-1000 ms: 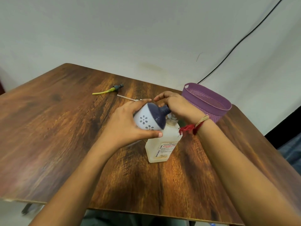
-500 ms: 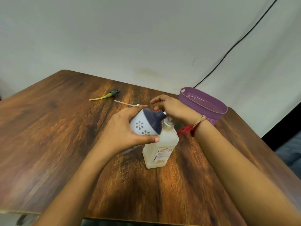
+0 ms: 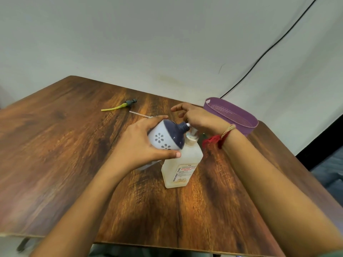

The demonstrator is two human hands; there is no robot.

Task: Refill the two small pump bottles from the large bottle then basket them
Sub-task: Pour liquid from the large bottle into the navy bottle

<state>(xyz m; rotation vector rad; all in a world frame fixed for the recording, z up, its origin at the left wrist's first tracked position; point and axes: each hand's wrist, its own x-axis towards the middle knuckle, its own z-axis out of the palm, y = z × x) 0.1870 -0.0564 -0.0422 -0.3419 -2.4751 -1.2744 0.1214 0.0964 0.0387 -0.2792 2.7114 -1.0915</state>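
Alignment decides this step. The left hand (image 3: 137, 145) wraps the small pump bottle (image 3: 165, 138), thumb beneath and fingers over the top, tilting its open navy neck away from the palm toward the large bottle (image 3: 181, 164), which stands just past the thumb tip. The right hand (image 3: 200, 119) curls down over that bottle's pump, forefinger sticking out straight. The white spout (image 3: 187, 124) shows below its knuckles, at the neck's mouth. Best, I judge, to hold the mouth tight under the spout and press slowly, straight down, so nothing dribbles. The basket (image 3: 241, 125) sits beyond the right hand's knuckles.
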